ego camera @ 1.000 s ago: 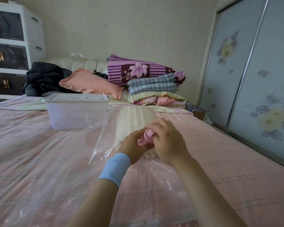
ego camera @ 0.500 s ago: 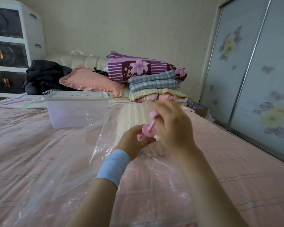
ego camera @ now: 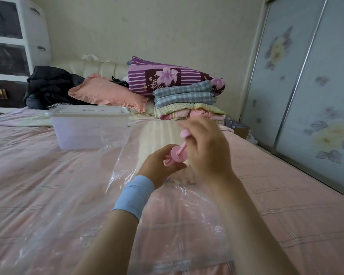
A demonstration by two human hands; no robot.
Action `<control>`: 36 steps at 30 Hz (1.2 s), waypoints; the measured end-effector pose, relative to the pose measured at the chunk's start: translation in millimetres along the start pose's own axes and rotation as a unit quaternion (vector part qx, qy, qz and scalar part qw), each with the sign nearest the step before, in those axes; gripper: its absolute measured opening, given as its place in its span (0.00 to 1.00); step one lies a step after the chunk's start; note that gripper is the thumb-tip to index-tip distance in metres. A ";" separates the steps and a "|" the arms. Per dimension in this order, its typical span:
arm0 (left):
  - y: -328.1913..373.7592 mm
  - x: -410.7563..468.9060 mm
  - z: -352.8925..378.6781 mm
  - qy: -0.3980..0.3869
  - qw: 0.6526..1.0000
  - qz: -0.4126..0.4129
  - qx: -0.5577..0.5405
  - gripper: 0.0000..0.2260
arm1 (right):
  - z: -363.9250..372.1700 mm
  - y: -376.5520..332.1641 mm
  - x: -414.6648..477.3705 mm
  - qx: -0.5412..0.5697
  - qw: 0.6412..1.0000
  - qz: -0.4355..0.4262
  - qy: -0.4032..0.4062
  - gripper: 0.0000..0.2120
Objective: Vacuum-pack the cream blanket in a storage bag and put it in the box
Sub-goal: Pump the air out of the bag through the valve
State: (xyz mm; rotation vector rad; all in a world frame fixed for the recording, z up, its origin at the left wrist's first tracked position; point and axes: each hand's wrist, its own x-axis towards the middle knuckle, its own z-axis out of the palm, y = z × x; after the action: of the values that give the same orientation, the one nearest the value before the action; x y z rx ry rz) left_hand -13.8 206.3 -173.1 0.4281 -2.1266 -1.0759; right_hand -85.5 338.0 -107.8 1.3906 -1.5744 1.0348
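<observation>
Bed (ego camera: 38,175) bearing a clear storage bag (ego camera: 167,225) laid flat, the cream blanket (ego camera: 159,133) inside its far end. Lidded translucent box (ego camera: 87,133) stands beyond, to the left. Left hand (ego camera: 159,167) grips the pink pump (ego camera: 177,155) on the bag; right hand (ego camera: 207,149) pinches its extended plunger.

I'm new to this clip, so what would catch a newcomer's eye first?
Mid-frame, the left hand grips a pink hand pump by its body while the right hand holds its drawn-out plunger. Beneath them lies the clear storage bag with the cream blanket inside, and a lidded box sits behind, left on the bed.
</observation>
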 end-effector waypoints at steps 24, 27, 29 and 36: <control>3.9 -2.7 3.4 -0.025 1.000 -0.011 -0.015 0.19 | 8.0 8.3 -23.5 -0.006 0.999 0.035 -0.037 0.18; 8.0 -4.4 4.1 -0.030 0.999 -0.007 -0.012 0.16 | 14.4 16.1 -30.4 -0.014 0.990 0.050 -0.135 0.19; 5.8 -3.3 2.1 -0.021 1.000 -0.006 -0.016 0.17 | 1.0 7.2 -13.2 0.011 0.997 0.022 -0.068 0.19; -3.7 0.7 0.9 -0.029 0.999 -0.016 -0.019 0.20 | -16.7 -7.4 8.7 0.016 0.989 -0.021 0.145 0.14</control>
State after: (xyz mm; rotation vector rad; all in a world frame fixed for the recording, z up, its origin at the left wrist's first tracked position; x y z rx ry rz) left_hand -15.0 204.2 -176.1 0.4185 -2.1520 -1.1580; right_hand -78.3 349.8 -93.1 1.2249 -1.3152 1.1825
